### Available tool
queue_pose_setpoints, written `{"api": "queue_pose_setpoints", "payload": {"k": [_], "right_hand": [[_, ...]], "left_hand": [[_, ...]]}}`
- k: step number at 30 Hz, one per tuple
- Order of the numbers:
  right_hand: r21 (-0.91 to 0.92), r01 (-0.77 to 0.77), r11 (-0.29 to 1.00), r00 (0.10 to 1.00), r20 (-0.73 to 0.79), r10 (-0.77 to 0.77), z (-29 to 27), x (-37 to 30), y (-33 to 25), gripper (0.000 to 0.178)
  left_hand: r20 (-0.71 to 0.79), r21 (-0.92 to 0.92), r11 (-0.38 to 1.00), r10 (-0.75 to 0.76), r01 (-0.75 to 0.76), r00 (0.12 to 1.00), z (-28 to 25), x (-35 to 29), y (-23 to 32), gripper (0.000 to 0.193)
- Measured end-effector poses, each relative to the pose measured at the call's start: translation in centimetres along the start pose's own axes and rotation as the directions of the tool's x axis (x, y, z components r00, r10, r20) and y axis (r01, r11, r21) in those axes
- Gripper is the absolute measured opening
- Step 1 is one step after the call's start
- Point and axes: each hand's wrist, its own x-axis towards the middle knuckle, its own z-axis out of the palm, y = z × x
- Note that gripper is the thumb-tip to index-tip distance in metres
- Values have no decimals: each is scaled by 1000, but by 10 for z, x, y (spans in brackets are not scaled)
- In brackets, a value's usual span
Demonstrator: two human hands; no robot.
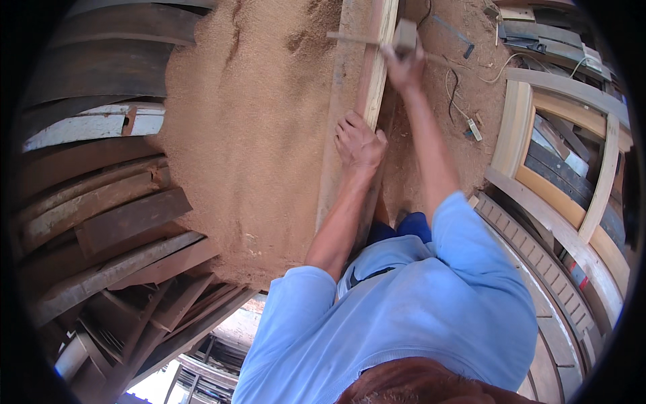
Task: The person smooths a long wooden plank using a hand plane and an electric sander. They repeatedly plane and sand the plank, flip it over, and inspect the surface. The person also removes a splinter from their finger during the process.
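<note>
right grip: the right hand [404, 66] is clenched round a small pale block [405, 34], held on the top face of the plank [371, 81] at its far end.
left grip: the left hand [359, 143] lies flat and spread on the plank, fingers released, pressing rather than grasping; it sits nearer the body than the block.
plank axis: long and narrow, running straight away from the person, from beside the blue shirt [404, 310] up past both hands.
key relation: the block lies beyond the left hand along the plank's length; the right hand is the nearer of the 2 to it, already on it.
around the plank: sawdust [249, 135] spreads to its left; a cable [452, 84] trails on its right; a pale frame [572, 222] stands further right.
left of the sawdust: stacked dark boards [114, 222].
hidden: the block's underside and what kind of tool it is cannot be made out; a thin stick [346, 37] crosses the plank by the block, its right part lost behind the hand; the plank's near end is covered by the forearm.
</note>
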Motion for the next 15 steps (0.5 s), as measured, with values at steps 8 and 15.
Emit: {"api": "queue_pose_setpoints", "payload": {"k": [8,15], "right_hand": [[-79,132,988,984,-113,-140,5,59,20,66],[-151,169,974,967,-167,-194,8,2,9,76]], "left_hand": [[-61,32,999,14,-12,998,0,8,3,60],[-59,25,1000,12,-10,998,-2,10,5,63]]}}
